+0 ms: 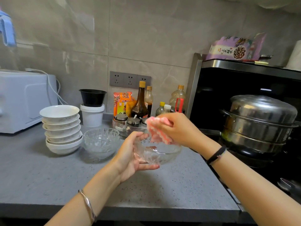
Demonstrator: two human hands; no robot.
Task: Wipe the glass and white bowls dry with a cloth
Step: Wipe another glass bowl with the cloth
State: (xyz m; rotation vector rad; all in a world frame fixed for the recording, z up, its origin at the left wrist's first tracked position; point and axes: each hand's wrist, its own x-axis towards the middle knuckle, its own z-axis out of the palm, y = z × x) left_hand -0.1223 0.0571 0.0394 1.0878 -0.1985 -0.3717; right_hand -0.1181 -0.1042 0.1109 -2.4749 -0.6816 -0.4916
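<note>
Left hand (130,154) cups a glass bowl (160,152) above the surface (48,176), fingers curled around its left rim. Right hand (177,129) fingers pinch a pink cloth (158,131) at the bowl's far rim. Stacked white bowls (62,129) and glass bowls (101,142) stand left; near surface bare to its edge.

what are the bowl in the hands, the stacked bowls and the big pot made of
The held bowl looks like clear cut glass: the left hand shows through it and its wall is faceted. The stacked bowls look like glazed white ceramic, smooth with a soft sheen, though melamine is possible. The big pot looks like polished stainless steel, mirror-bright with reflections.
</note>
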